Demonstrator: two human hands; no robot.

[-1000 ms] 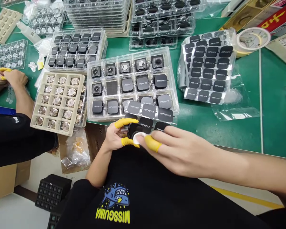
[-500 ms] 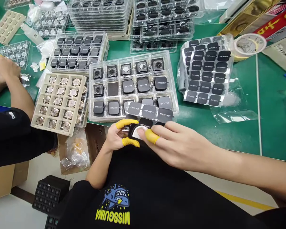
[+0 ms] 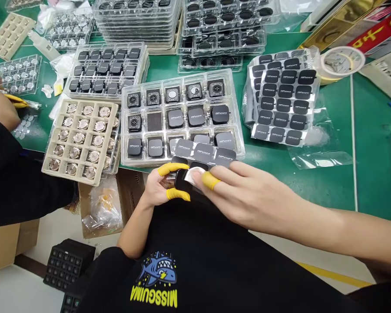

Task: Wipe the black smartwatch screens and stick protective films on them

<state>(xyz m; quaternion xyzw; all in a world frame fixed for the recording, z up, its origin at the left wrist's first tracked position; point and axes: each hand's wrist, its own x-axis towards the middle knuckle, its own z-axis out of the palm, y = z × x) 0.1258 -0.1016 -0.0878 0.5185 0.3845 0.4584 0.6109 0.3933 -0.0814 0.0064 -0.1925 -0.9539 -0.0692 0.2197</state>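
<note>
My left hand [image 3: 161,186] wears yellow finger cots and is closed on the edges of a black square smartwatch [image 3: 181,179], screen up. My right hand [image 3: 234,191], with a yellow cot on one finger, pinches a white round pad [image 3: 195,172] against the watch's screen. Part of the screen is hidden under the pad and fingers. Just beyond my hands, a sheet of dark HiFuture labels [image 3: 203,152] overlaps the front of a clear plastic tray [image 3: 236,130]. In that tray sit several watches, some face down and some under HiFuture labels; one pocket shows only its dark bottom.
More label sheets [image 3: 283,104] lie to the right, near a tape roll [image 3: 342,61]. At left are a beige tray of round watches [image 3: 80,139] and a tray of dark pieces [image 3: 104,71]. Tray stacks [image 3: 137,26] stand behind. A co-worker's hand [image 3: 0,102] works far left.
My right hand has slid the white pad up and to the right across the watch's screen. My left hand has stayed in place. The co-worker's arm at left has shifted.
</note>
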